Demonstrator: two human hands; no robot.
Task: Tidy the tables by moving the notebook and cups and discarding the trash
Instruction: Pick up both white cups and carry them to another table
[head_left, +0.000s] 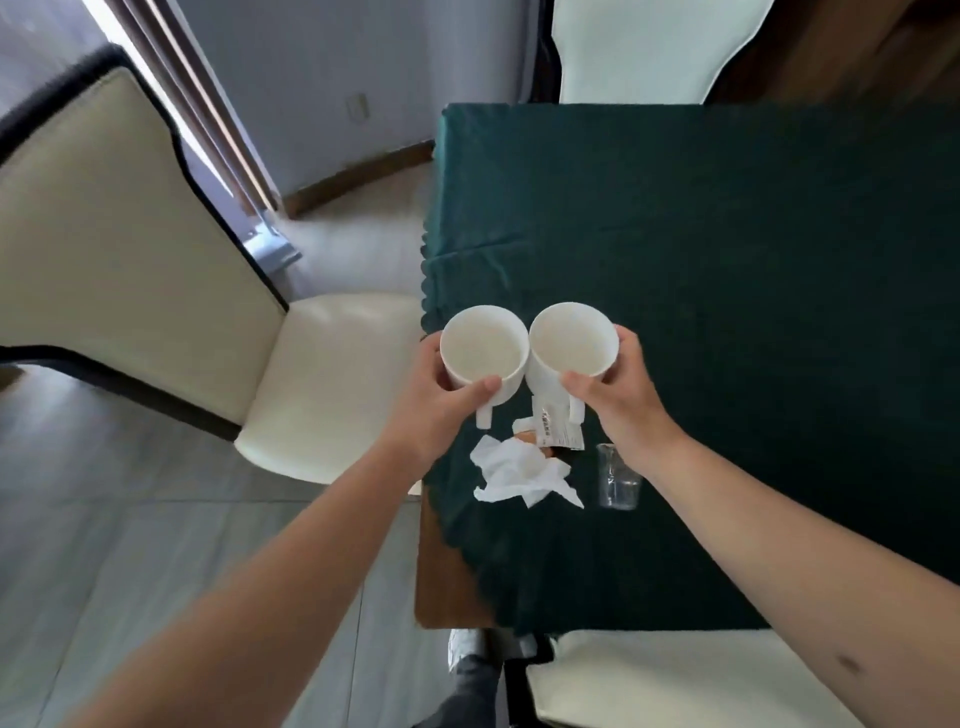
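Note:
My left hand (441, 400) grips a white mug (483, 345) by its body, above the table's left edge. Beside it, rim to rim, my right hand (618, 395) grips a second white mug (574, 340). Both mugs look empty, with their handles pointing toward me. Below them on the dark green tablecloth (727, 260) lie a crumpled white tissue (524, 475), a torn printed wrapper (556, 428) and a small clear glass (618, 478). No notebook is in view.
A cream chair (311, 384) stands left of the table, its seat close to the table edge. Another cream chair seat (675, 680) is at the near edge and a third chair back (639, 47) at the far side. A bare wooden table corner (441, 587) shows at the near left.

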